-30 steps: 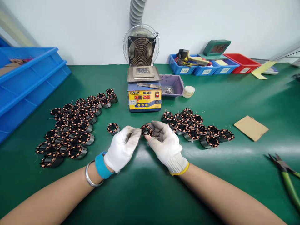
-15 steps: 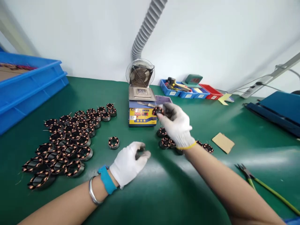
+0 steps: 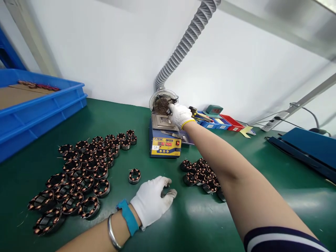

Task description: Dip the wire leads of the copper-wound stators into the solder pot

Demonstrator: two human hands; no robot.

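My right hand point(image 3: 181, 114), in a white glove, reaches over the metal top of a blue-and-yellow solder pot point(image 3: 166, 146) with a lit red display. Its fingers are closed on a motor stator point(image 3: 168, 111), mostly hidden by the glove and small in view. Lower down, my left hand point(image 3: 153, 201), also gloved, rests near the green table, thumb and fingers apart with nothing between them. A single copper-wound stator point(image 3: 134, 176) stands just beyond it. To the left lies a large group of stators point(image 3: 85, 183); a smaller group of stators point(image 3: 201, 177) sits under my right forearm.
Behind the pot are a round fan point(image 3: 162, 105) and a grey ribbed duct point(image 3: 183, 45). A big blue crate point(image 3: 42, 119) stands at the left. Small blue and red bins point(image 3: 232, 123) line the wall, and a dark blue flat case point(image 3: 304, 148) lies at the right.
My right hand has moved forward with the stator, from in front of the solder pot to above its top. The left hand keeps its pose. The view has tilted upward.
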